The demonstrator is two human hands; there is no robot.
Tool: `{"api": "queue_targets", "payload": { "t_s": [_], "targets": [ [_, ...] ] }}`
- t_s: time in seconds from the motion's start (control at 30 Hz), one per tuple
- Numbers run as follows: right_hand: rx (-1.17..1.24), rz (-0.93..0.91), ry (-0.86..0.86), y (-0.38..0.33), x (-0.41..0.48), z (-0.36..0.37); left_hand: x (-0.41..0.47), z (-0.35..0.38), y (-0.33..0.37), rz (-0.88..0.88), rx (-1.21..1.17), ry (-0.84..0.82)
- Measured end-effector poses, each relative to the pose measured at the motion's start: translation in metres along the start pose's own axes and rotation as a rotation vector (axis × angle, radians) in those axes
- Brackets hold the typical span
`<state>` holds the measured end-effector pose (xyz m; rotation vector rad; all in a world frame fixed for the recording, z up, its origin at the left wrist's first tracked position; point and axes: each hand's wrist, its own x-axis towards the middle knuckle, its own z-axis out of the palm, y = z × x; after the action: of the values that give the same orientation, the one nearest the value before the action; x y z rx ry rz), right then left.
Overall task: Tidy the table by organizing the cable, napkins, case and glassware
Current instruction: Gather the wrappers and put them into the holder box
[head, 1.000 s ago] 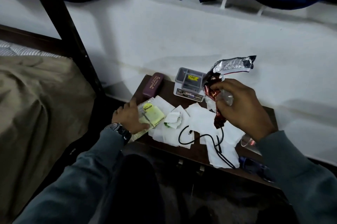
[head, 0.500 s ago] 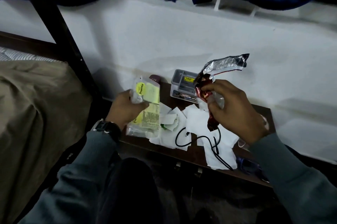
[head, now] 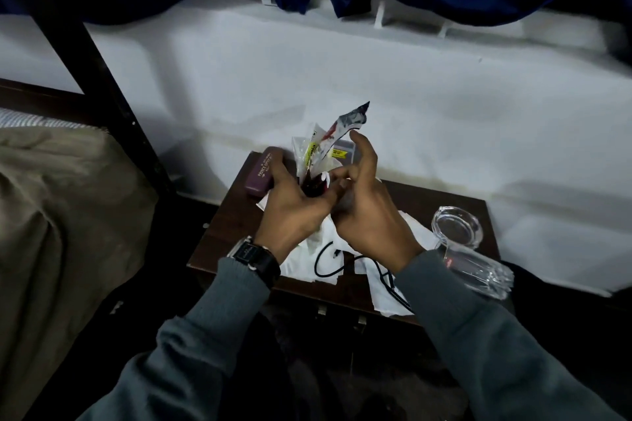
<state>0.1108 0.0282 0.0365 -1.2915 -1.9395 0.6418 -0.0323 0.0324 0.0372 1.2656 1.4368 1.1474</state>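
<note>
Head view: the left hand (head: pixel 294 201) is closing its grip around the bottom ends of two pieces of litter held upright above the middle of the frame. One is a foil wrapper (head: pixel 345 126), red and silver; the other is a clear packet (head: pixel 309 152) with a yellow label. The right hand (head: pixel 369 215) is pressing in against them from the right with its forefinger lifted. Whether its grip is pinching the foil or only pushing it across cannot be told.

Half a second ago each hand was holding its own piece, the packet in the left and the foil in the right. Now the two are being gathered into one bunch. That probably means the rubbish is being cleared first, and a hand should soon be free for the task's own things.

Those are all waiting on the dark wooden surface (head: pixel 219 242):

- The maroon spectacle case (head: pixel 261 174) is lying just left of the left hand's knuckles.
- The white napkins (head: pixel 386 294) are spreading loose under both wrists.
- The black cable (head: pixel 328 261) is looping across the napkins towards the lower right.
- The glass ashtray (head: pixel 456 227) is sitting right of centre.
- A glass tumbler (head: pixel 478 270) is lying on its side just below the ashtray, at the surface's edge.

A plastic box (head: pixel 342 152) is showing behind the wrappers.
</note>
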Motion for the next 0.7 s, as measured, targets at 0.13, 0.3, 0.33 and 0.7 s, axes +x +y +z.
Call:
{"api": "queue_targets", "payload": {
  "t_s": [0.13, 0.3, 0.33, 0.7],
  "targets": [
    [0.038, -0.016, -0.034, -0.001, 0.003, 0.014, 0.001, -0.004, -0.008, 0.006, 0.062, 0.066],
    [0.011, -0.142, -0.042, -0.015, 0.017, 0.020, 0.007, -0.011, -0.007, -0.061, -0.041, 0.133],
    [0.021, -0.146, -0.046, -0.016, 0.019, 0.020, 0.009, -0.013, -0.005, -0.074, -0.054, 0.136],
    [0.087, -0.025, 0.180, 0.010, 0.018, 0.019, 0.026, -0.049, 0.022, 0.094, 0.438, 0.459]
  ]
}}
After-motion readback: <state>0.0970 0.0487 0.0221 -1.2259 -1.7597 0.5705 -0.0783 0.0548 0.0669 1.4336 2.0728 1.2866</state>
